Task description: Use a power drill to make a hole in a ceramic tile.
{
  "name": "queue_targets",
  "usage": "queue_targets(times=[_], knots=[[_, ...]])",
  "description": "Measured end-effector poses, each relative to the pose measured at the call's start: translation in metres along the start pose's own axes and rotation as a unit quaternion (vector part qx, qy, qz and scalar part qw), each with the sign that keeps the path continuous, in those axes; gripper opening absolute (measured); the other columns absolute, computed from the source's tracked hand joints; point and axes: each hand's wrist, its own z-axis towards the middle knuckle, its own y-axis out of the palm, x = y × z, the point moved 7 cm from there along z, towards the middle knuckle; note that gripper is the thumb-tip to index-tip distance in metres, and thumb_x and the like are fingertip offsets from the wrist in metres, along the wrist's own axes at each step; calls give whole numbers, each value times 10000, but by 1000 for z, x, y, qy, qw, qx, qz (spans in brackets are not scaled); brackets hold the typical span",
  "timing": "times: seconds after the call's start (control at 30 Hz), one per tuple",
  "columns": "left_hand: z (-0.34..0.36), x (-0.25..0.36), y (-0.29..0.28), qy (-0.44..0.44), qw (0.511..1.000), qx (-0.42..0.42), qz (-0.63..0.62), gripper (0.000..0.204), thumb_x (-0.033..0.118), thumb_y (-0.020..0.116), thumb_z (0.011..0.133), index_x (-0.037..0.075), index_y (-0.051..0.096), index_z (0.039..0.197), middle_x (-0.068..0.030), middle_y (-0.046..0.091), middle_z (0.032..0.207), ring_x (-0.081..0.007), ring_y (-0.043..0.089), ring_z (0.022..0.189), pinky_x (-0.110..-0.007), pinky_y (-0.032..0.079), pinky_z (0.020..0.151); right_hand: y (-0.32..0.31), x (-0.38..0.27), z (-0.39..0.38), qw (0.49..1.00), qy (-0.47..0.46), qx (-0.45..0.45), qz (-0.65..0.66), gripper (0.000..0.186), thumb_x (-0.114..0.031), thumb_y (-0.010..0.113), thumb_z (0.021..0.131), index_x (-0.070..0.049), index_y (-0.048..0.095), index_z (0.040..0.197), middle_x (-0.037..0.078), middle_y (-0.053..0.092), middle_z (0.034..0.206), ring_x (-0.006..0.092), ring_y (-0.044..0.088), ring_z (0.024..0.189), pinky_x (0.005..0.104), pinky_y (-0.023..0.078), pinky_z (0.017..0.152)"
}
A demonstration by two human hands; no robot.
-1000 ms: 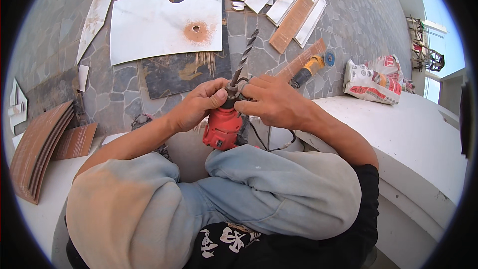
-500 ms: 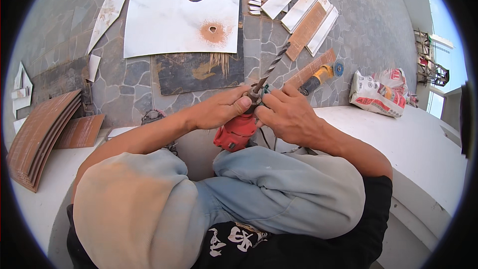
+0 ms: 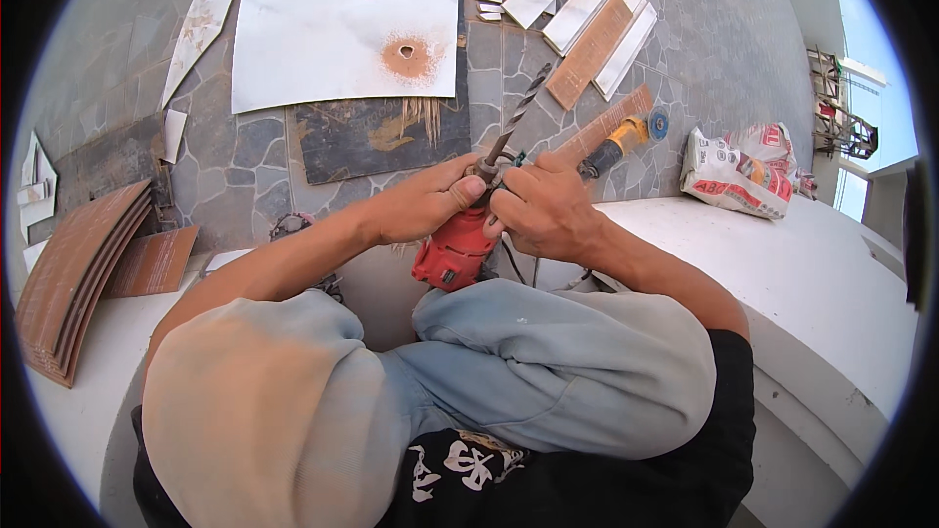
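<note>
Tiles (image 3: 83, 284) sit stacked at left; the left hand (image 3: 430, 205) grips the red drill (image 3: 455, 252) by its collar, apparently steadying it beyond the legs (image 3: 548, 357); the right hand (image 3: 548, 205) curls alongside, its hold unclear.

My boxy power drill (image 3: 455, 252) is red, its metal bit (image 3: 518, 115) dark grey. My faded-blue cloth trousers (image 3: 558, 362) are stained orange-tan, my black cloth shirt (image 3: 636, 489) bears white figures; orange-brown dust (image 3: 425, 66) speckles the white notched slab (image 3: 303, 44), and pale irregular lines web the grey stone floor (image 3: 704, 39).
</note>
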Motion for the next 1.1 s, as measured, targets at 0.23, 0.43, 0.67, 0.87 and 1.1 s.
queue_targets(times=[0.23, 0.43, 0.67, 0.87, 1.1], knots=[[-3, -4, 1, 24, 997, -41, -64, 634, 511, 430, 1056, 9, 399, 1442, -75, 562, 1292, -155, 484, 1195, -319, 385, 1057, -3, 9, -1, 995, 15, -22, 101, 230, -243, 728, 831, -124, 535, 793, 44, 488, 796, 215, 521, 734, 370, 370, 712], [3, 4, 10, 14, 994, -92, -58, 614, 491, 436, 1060, 17, 396, 1449, -70, 567, 1267, -144, 487, 1170, -314, 384, 1051, -4, 11, -10, 992, -21, -74, 95, 261, -250, 771, 759, -120, 550, 802, 33, 464, 763, 227, 463, 667, 361, 365, 664], [-5, 7, 4, 35, 998, 14, 46, 556, 472, 423, 1063, 24, 452, 1391, -134, 587, 1222, -210, 538, 1128, -344, 410, 1025, 0, 1, -5, 996, 15, 82, 33, 324, -218, 756, 706, -132, 444, 686, 18, 393, 672, 196, 402, 519, 324, 320, 496], [2, 7, 6, 30, 998, 31, 45, 538, 451, 421, 1063, 17, 460, 1379, -139, 595, 1224, -217, 543, 1132, -350, 415, 1016, 3, 4, -13, 990, 42, 129, 39, 308, -191, 752, 683, -125, 452, 687, 21, 395, 669, 193, 404, 480, 329, 339, 453], [10, -26, -7, -28, 993, 13, -114, 560, 504, 409, 1064, 25, 482, 1345, -100, 589, 1216, -152, 527, 1152, -312, 420, 1025, 8, 21, -6, 983, 99, 125, 90, 213, -119, 743, 687, -101, 537, 740, 63, 456, 690, 262, 549, 539, 405, 417, 467]])
